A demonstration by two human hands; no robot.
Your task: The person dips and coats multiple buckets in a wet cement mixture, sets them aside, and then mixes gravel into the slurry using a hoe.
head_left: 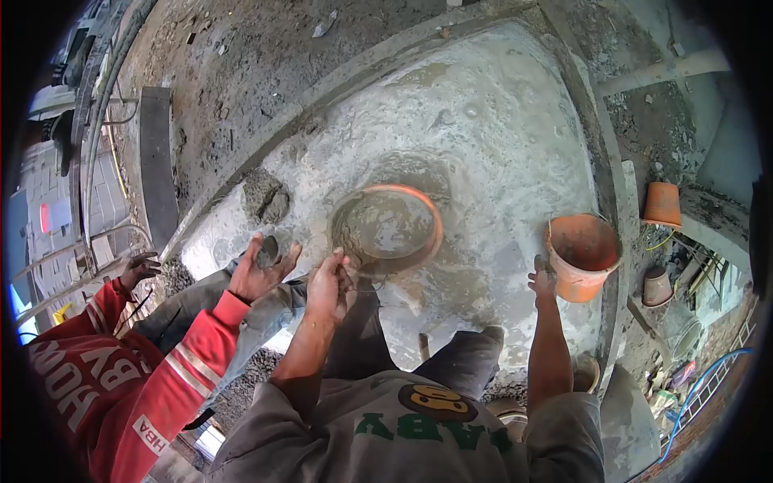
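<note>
My left hand (332, 283) is closed at the near left rim of a round orange bucket (437, 229) full of wet grey cement. Its fingers curl in, and what exactly they grip, rim or handle, is partly hidden. On the right, my right hand (543, 278) has its fingers apart, with nothing visible in them. Just beside it stands a second orange bucket (586, 278) with a wire handle and a cement-stained inside. A co-worker's hand (259, 274) in a red sleeve is left of my left hand, with a dark rounded thing (267, 251) at its fingers.
Wet grey cement (507, 113) spreads within a raised border (338, 92). A dark mortar lump (266, 197) lies at its left. The co-worker's other hand (138, 270) is farther left. Beyond the right border sit an orange bucket (663, 204), a smaller pot (657, 286) and a blue hose (699, 386).
</note>
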